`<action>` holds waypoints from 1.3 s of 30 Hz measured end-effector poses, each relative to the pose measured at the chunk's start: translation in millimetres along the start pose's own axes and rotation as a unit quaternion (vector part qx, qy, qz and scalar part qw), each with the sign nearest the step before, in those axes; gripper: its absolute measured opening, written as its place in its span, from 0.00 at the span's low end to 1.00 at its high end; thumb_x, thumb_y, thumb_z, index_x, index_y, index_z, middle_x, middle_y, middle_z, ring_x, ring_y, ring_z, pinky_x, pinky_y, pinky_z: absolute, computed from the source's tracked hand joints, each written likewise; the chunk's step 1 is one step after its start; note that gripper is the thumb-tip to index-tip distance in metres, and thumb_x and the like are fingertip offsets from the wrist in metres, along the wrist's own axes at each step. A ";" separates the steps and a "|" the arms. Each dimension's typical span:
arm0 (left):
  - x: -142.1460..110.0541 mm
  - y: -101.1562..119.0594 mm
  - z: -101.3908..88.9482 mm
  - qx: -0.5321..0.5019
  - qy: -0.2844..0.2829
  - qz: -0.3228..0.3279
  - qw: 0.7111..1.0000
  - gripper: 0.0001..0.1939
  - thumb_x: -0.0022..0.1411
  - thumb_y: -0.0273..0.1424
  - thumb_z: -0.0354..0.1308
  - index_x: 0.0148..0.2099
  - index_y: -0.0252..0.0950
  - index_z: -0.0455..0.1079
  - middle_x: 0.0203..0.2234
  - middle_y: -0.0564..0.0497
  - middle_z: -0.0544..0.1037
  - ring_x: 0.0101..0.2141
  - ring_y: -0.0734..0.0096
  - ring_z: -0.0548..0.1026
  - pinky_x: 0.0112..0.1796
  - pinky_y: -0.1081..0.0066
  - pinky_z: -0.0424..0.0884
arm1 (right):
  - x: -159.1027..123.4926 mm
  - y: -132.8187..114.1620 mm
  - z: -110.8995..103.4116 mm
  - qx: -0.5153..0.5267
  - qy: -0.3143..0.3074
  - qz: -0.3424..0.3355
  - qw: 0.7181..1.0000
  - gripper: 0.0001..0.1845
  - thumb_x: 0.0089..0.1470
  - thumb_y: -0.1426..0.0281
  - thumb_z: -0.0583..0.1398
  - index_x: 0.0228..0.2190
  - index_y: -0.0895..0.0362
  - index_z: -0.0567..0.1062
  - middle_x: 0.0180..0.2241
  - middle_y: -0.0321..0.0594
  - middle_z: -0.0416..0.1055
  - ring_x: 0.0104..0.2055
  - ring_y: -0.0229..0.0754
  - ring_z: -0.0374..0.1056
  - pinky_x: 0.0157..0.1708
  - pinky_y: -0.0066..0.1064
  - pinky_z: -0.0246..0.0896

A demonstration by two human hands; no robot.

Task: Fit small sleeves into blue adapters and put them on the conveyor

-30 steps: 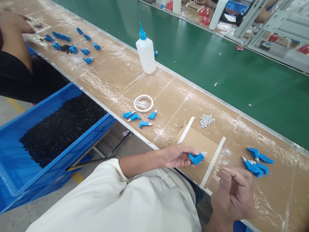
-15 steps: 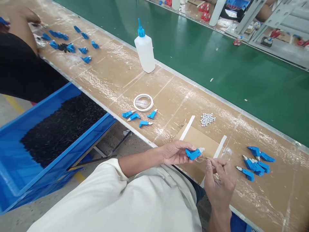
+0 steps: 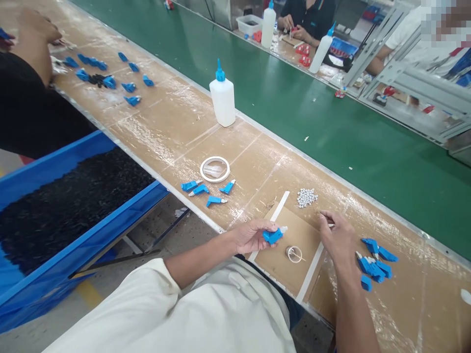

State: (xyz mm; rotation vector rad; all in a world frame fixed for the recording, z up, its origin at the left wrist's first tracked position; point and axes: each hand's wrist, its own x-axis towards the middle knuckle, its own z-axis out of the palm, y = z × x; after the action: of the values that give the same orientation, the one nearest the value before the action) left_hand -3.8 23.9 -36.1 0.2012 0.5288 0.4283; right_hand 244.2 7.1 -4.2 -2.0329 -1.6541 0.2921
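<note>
My left hand (image 3: pixel 255 236) is closed on a blue plastic piece (image 3: pixel 272 236) with a whitish tip, held above the cardboard sheet (image 3: pixel 279 220). On that sheet is a small round cup (image 3: pixel 294 254) with a thin stick (image 3: pixel 299 256) lying across it. My right hand (image 3: pixel 338 235) has its thumb and forefinger pinched together, right of the small pile of pale grey bits (image 3: pixel 307 197). Whatever is between those fingertips is too small to make out. Several more blue pieces (image 3: pixel 373 267) lie right of my right wrist, and several others (image 3: pixel 198 190) to the left.
A roll of white tape (image 3: pixel 215 169) and a white squeeze bottle (image 3: pixel 222 100) stand on the table (image 3: pixel 165 127). Beyond runs a green conveyor belt (image 3: pixel 253 108). At left, a co-worker's arm (image 3: pixel 35 44) is near blue pieces, above a blue bin (image 3: pixel 66 206) of black parts. More people sit opposite.
My right hand has let go of the thin stick, now in the cup, and moved away toward the grey bits. My left hand still holds the blue piece. The view has tilted up.
</note>
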 end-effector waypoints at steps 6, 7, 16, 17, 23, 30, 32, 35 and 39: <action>4.0 1.2 -7.7 -0.001 -0.033 -0.017 0.999 0.14 0.45 0.30 0.71 0.33 0.30 0.71 0.23 0.49 0.76 0.24 0.76 0.72 0.20 0.78 0.60 | 35.1 -3.9 22.2 -0.045 -0.051 0.003 0.998 0.15 0.56 0.60 0.57 0.30 0.55 0.80 0.31 0.43 0.78 0.32 0.45 0.71 0.36 0.37 0.63; 4.3 1.8 -8.3 -0.002 -0.034 -0.022 0.999 0.15 0.45 0.31 0.71 0.32 0.30 0.71 0.23 0.50 0.76 0.24 0.76 0.72 0.20 0.78 0.60 | 36.4 -6.1 22.7 -0.054 -0.057 0.007 0.997 0.15 0.56 0.60 0.57 0.30 0.55 0.80 0.31 0.43 0.78 0.32 0.46 0.72 0.36 0.36 0.63; 7.7 1.7 -10.7 -0.016 -0.036 -0.027 0.999 0.18 0.42 0.32 0.73 0.33 0.28 0.72 0.25 0.49 0.75 0.25 0.77 0.73 0.23 0.78 0.62 | 57.6 -17.8 17.9 -0.138 -0.118 0.050 0.982 0.09 0.52 0.67 0.60 0.24 0.53 0.79 0.25 0.43 0.76 0.29 0.49 0.70 0.30 0.36 0.55; 7.7 1.8 -11.2 -0.013 -0.038 -0.032 0.999 0.19 0.42 0.32 0.73 0.34 0.28 0.72 0.25 0.49 0.75 0.25 0.76 0.73 0.21 0.78 0.60 | 60.0 -19.4 17.5 -0.141 -0.126 0.052 0.981 0.09 0.50 0.69 0.60 0.21 0.53 0.77 0.22 0.43 0.74 0.28 0.49 0.70 0.30 0.36 0.54; 7.2 2.8 -11.3 -0.019 -0.040 -0.032 0.999 0.18 0.44 0.30 0.73 0.34 0.28 0.71 0.25 0.48 0.75 0.25 0.76 0.73 0.22 0.78 0.62 | 62.6 -28.9 19.5 -0.105 -0.117 0.067 0.985 0.11 0.44 0.73 0.61 0.14 0.54 0.68 0.17 0.42 0.68 0.28 0.48 0.70 0.30 0.35 0.56; 5.0 6.2 3.3 -0.020 -0.033 -0.024 0.999 0.15 0.45 0.29 0.71 0.33 0.28 0.71 0.23 0.49 0.74 0.24 0.77 0.74 0.18 0.83 0.57 | 38.8 -26.3 -2.3 0.118 -0.106 0.121 0.980 0.15 0.45 0.56 0.59 0.18 0.53 0.68 0.19 0.40 0.66 0.23 0.42 0.63 0.24 0.33 0.58; 3.1 5.8 12.8 -0.007 -0.026 0.003 1.000 0.13 0.48 0.29 0.70 0.33 0.28 0.72 0.24 0.49 0.74 0.25 0.78 0.74 0.19 0.83 0.60 | 20.1 -29.2 -14.3 0.197 -0.116 0.127 0.965 0.20 0.46 0.49 0.55 0.21 0.53 0.67 0.20 0.39 0.65 0.21 0.39 0.60 0.21 0.32 0.56; 0.9 1.8 29.0 0.021 -0.032 0.046 0.998 0.14 0.49 0.32 0.71 0.31 0.29 0.71 0.24 0.49 0.74 0.25 0.78 0.74 0.22 0.82 0.65 | -14.0 -38.9 -27.4 0.328 -0.128 0.140 0.925 0.23 0.46 0.46 0.57 0.23 0.53 0.66 0.21 0.36 0.62 0.20 0.37 0.56 0.17 0.29 0.51; -0.6 -7.2 45.9 0.040 -0.049 0.068 0.996 0.17 0.49 0.37 0.73 0.31 0.29 0.72 0.24 0.50 0.74 0.24 0.79 0.73 0.25 0.81 0.67 | -51.3 -54.9 -30.7 0.525 -0.136 0.166 0.824 0.18 0.47 0.55 0.66 0.24 0.55 0.71 0.21 0.35 0.62 0.20 0.34 0.55 0.15 0.25 0.49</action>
State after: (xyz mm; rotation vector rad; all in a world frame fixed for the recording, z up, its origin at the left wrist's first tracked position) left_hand 22.4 13.7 1.0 0.3358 0.4377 0.5266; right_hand 199.3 -42.0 42.3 -1.3802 -0.8575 1.3329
